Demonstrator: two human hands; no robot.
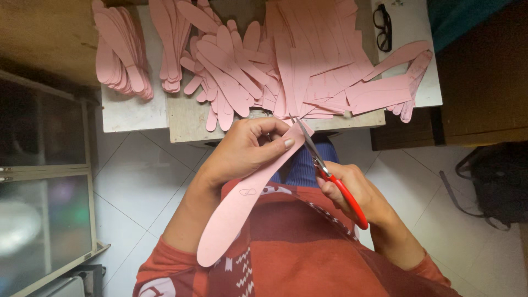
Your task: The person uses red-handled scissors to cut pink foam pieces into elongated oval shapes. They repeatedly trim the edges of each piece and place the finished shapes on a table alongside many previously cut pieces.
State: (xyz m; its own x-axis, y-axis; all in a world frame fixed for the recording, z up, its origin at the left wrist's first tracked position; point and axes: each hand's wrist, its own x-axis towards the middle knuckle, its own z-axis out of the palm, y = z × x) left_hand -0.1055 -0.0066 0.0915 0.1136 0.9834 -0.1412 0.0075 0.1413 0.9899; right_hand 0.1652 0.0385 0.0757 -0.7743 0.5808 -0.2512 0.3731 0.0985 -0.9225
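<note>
Fingers of the right hand (352,190) were partly hidden in the red handles of the scissors (330,173), which they gripped; the left hand (250,151) pinched a long pink paper strip (247,198), rounded at its near end, just below the table (132,113); blades met the strip's top end; more pink pieces (308,60) covered the table.

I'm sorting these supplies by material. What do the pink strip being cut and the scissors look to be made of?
The pink strip looks like thin matte card or stiff paper: it holds its long shape unsupported, without gloss. The scissors have pale grey blades, probably metal, and smooth red handles that look like plastic or a plastic coating.
</note>
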